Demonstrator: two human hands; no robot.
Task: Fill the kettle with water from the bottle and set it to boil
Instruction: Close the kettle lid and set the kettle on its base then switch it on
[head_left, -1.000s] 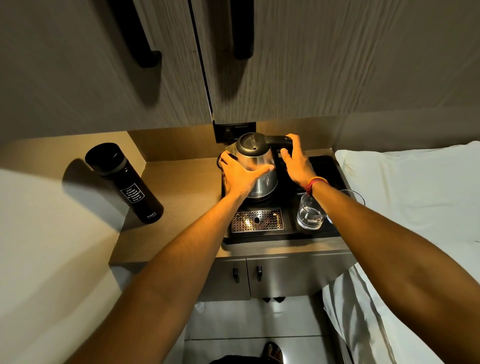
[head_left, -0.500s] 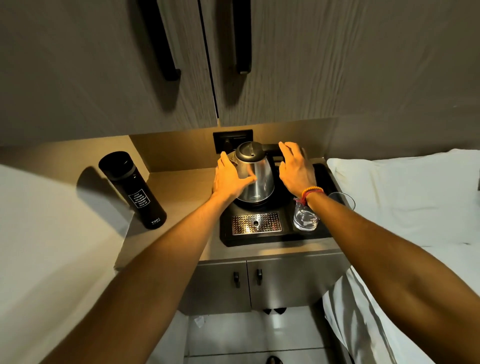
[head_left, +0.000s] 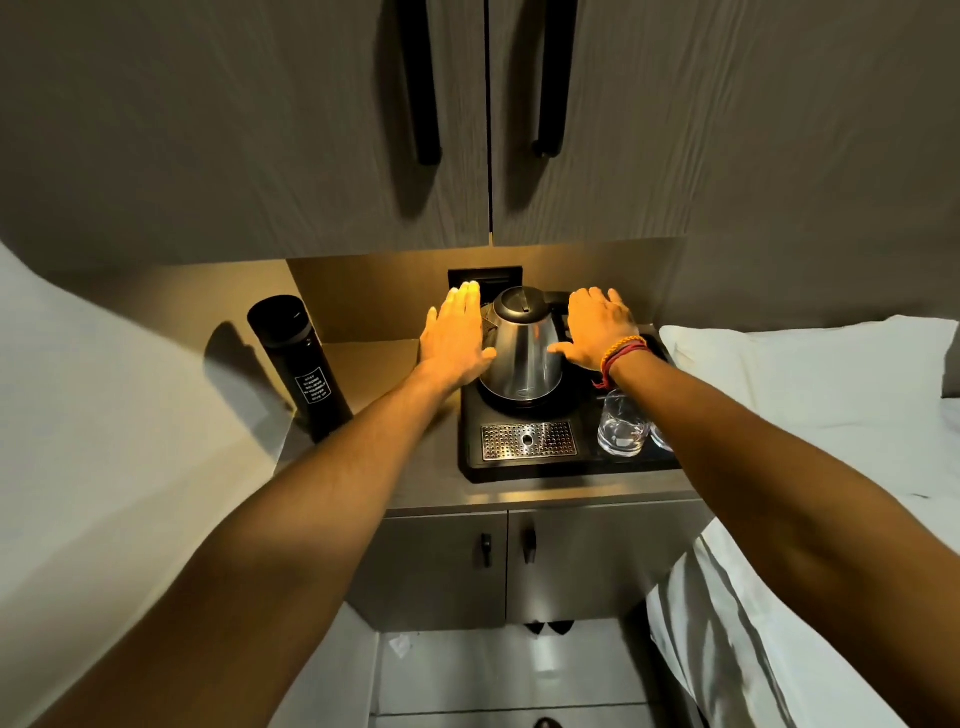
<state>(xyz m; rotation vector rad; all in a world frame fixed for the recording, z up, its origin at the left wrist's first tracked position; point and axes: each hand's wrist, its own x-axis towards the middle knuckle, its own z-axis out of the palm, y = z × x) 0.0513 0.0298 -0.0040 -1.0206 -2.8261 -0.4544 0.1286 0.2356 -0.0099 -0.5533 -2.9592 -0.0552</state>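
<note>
From my head camera, the shiny metal kettle (head_left: 524, 348) sat on the black tray (head_left: 571, 462). My left hand (head_left: 457, 338) and right hand (head_left: 597, 332) were flat and open beside it, holding nothing. It looked hard, slippery and maybe heavy, so I'd grab its black handle. The black bottle (head_left: 301, 369) stood far left; its white words were too small to read.
</note>
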